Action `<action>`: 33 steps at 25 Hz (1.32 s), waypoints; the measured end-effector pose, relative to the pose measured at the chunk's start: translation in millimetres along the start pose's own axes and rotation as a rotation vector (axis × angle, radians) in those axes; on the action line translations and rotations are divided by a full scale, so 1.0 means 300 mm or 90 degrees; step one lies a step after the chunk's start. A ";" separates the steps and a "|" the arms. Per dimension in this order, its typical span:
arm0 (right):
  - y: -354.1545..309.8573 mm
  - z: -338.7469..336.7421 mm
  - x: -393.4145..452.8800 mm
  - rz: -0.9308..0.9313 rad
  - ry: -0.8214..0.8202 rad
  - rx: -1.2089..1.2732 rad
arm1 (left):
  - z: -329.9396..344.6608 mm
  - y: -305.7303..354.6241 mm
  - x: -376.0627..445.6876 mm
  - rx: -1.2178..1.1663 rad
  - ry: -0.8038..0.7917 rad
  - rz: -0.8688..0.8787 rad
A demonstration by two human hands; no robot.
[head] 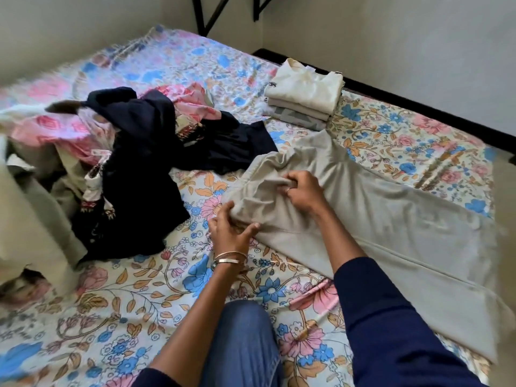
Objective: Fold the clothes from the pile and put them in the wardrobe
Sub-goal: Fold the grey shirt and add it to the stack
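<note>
Beige trousers (363,208) lie spread on the bed (125,297), right of the pile (134,163); both the left hand (231,233) and right hand (303,192) pinch their bunched waist cloth

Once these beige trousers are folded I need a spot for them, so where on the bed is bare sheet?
Bare floral sheet lies in front of the dark clothes pile, left of the knee. A smaller patch sits right of the folded cream stack, above the beige trousers. The far sheet is free too. The left side is crowded.
</note>
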State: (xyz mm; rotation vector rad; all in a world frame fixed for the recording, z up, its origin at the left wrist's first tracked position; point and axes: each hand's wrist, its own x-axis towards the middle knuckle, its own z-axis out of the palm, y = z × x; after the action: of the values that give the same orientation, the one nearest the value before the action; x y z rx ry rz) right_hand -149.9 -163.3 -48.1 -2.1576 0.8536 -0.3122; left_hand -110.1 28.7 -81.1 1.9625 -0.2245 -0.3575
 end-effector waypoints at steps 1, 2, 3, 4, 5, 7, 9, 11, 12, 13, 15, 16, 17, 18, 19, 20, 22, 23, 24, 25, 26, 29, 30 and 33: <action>0.000 -0.031 0.002 0.003 0.054 0.084 | -0.017 0.008 0.016 0.039 -0.011 0.003; 0.003 -0.059 0.006 0.018 0.117 0.134 | -0.031 0.023 0.034 0.079 -0.004 0.009; 0.009 -0.081 0.006 0.043 0.165 0.138 | -0.044 0.041 0.052 0.112 0.017 0.021; 0.020 -0.096 0.006 0.079 0.179 0.104 | -0.055 0.058 0.073 0.129 0.044 0.048; 0.038 -0.098 0.002 0.127 0.155 0.043 | -0.065 0.074 0.095 0.119 0.059 0.088; 0.067 -0.080 -0.018 0.175 0.060 -0.047 | -0.087 0.109 0.136 0.012 0.012 0.157; 0.095 -0.055 -0.035 0.165 0.041 -0.092 | -0.102 0.135 0.164 -0.098 -0.072 0.163; 0.108 -0.053 -0.050 0.146 0.068 -0.104 | -0.115 0.141 0.179 -0.080 -0.096 0.191; 0.104 -0.061 -0.057 0.134 0.084 -0.098 | -0.123 0.136 0.191 -0.030 -0.111 0.214; 0.098 -0.072 -0.065 0.119 0.107 -0.073 | -0.135 0.133 0.200 0.036 -0.140 0.241; 0.091 -0.100 -0.068 0.055 0.204 0.025 | -0.168 0.125 0.221 0.231 -0.213 0.293; 0.097 -0.112 -0.065 0.025 0.256 0.066 | -0.177 0.117 0.234 0.350 -0.217 0.310; 0.110 -0.123 -0.055 0.015 0.283 0.077 | -0.184 0.110 0.239 0.461 -0.186 0.315; 0.124 -0.131 -0.047 0.023 0.273 0.051 | -0.183 0.101 0.239 0.536 -0.116 0.308; 0.141 -0.133 -0.037 0.046 0.242 0.009 | -0.173 0.100 0.225 0.573 -0.031 0.293; 0.154 -0.127 -0.031 0.073 0.213 -0.025 | -0.150 0.093 0.210 0.570 0.052 0.297; 0.160 -0.106 -0.022 0.115 0.194 -0.039 | -0.091 0.095 0.155 0.496 0.128 0.433; 0.153 -0.096 -0.017 0.128 0.187 -0.037 | -0.055 0.097 0.127 0.452 0.093 0.539; 0.138 -0.089 -0.015 0.140 0.163 -0.051 | -0.021 0.104 0.103 0.422 0.006 0.637; 0.130 -0.083 -0.015 0.148 0.128 -0.069 | 0.012 0.110 0.086 0.416 -0.111 0.694; 0.128 -0.080 -0.017 0.146 0.101 -0.071 | 0.041 0.111 0.076 0.439 -0.222 0.695; 0.151 -0.112 -0.043 0.130 0.207 -0.009 | 0.074 0.065 0.082 0.587 -0.372 0.523; 0.158 -0.131 -0.058 0.141 0.254 -0.006 | 0.077 0.038 0.089 0.613 -0.357 0.492; 0.189 -0.177 -0.090 0.175 0.099 -0.136 | 0.090 -0.002 0.084 0.658 -0.296 0.501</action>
State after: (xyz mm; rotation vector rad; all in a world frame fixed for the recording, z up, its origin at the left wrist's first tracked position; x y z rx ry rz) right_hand -221.9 -202.8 -53.5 -2.1929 1.3078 -0.2601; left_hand -95.8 -2.1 -95.6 2.5064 -1.6967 -0.1586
